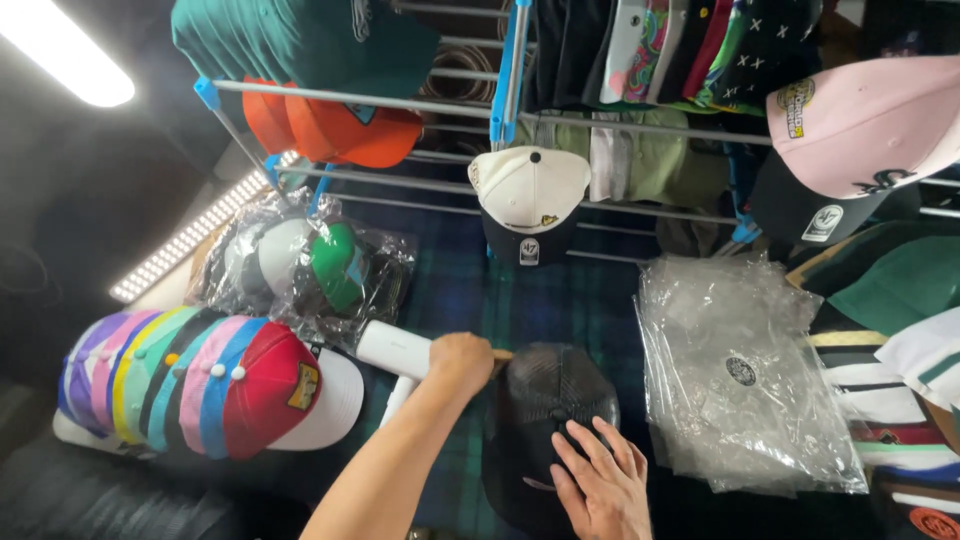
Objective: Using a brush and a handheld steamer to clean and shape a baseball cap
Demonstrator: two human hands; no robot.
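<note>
Black cap (pixel 548 400) flat on the dark plaid cloth (pixel 520 300), low centre, both hands on it.
Right hand (pixel 600 485) lies open, fingers spread on the crown; left hand (pixel 462 360) is closed around a white handheld device (pixel 392 352) at the cap's far edge. Stacked caps (pixel 200 385) crowd the left, clear bags (pixel 740 375) the right, drying rack (pixel 560 190) beyond. Only a narrow strip of cloth lies open.
</note>
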